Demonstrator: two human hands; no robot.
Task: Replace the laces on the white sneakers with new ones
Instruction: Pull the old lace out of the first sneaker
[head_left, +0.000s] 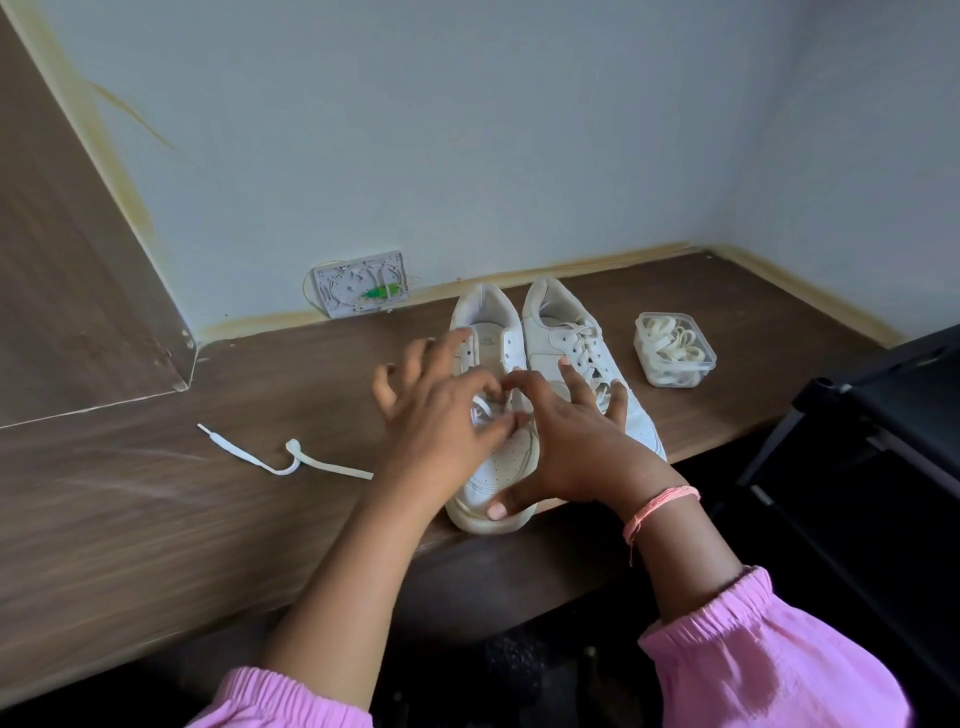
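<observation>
Head view: left sneaker (493, 467) mostly unlaced, both hands (436, 415) (566, 447) pinching its lace (485, 408); right sneaker (576, 353) at 2 o'clock fully laced; new laces (675, 348) boxed, untouched.

Two white sneakers (524, 364) stand side by side; one loose lace (280, 457) lies left of them, one clear box of laces (674, 349) right. Two hands (498, 431) over them.

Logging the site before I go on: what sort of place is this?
Probably a room at home: a wood-look desk in a painted corner, a wall cable box, and a tub of laces beside the sneakers.
</observation>
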